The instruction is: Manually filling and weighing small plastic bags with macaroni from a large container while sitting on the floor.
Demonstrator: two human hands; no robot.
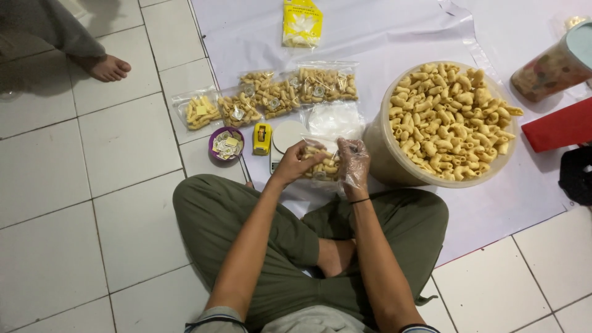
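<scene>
I sit cross-legged on a tiled floor. My left hand (295,164) and my right hand (353,165), the right one in a clear plastic glove, both hold a small clear bag of yellow macaroni snacks (320,165) just above a small white scale (285,140). To the right stands a large tub (394,169) heaped with the same snacks. Several filled bags (277,97) lie in a row beyond the scale.
A purple bowl of small packets (226,144) and a yellow tape dispenser (262,139) sit left of the scale. Empty clear bags (336,120), a yellow packet (302,23), a patterned jar (552,66), a red cloth (558,128). Another person's foot (106,66) at far left.
</scene>
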